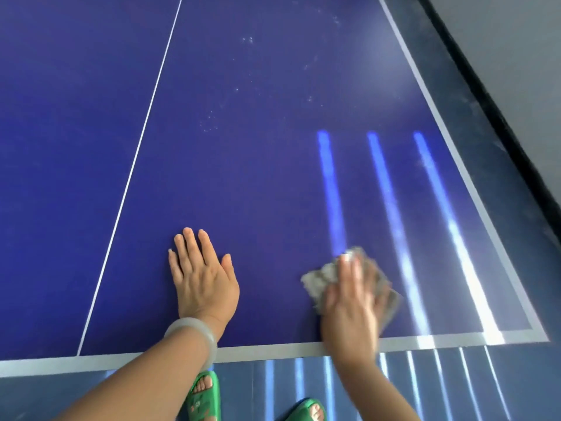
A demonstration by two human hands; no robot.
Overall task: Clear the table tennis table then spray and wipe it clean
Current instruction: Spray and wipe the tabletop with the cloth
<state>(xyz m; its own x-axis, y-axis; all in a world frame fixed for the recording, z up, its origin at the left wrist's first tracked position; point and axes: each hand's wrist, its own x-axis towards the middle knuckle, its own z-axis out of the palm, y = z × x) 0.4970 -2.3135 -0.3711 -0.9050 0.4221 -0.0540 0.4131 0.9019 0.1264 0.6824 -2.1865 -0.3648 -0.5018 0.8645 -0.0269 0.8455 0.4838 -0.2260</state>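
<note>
Two feet in green slippers [202, 396] stand on the floor under the near edge of the blue worktop [249, 183], closest to the camera. Above them both forearms reach onto the surface. The left hand [203, 278] lies flat, fingers straight and a little spread, seemingly bracing the body; a pale bangle [191, 332] sits on that wrist. To its right the right hand [353, 302] presses a grey cloth [321, 278] down on the worktop, fingers laid over it; motion blur hides whether they curl into the fabric or lie straight, so I cannot tell the exact grip.

The step looks like wiping the near right quarter. Done well, it means even pressure through the palm, overlapping strokes running from the grip out toward the white side line [449, 141], and carrying on ahead of the grip to the pale droplet specks [209, 123] that show farther up the surface.

The cloth is partly covered by the hand, so its full outline is unclear. Bright streaks [331, 189] right of and beyond the grip seem to be reflected light rather than wet trails, though that is uncertain. The far end, the net and any spray bottle are out of frame
</note>
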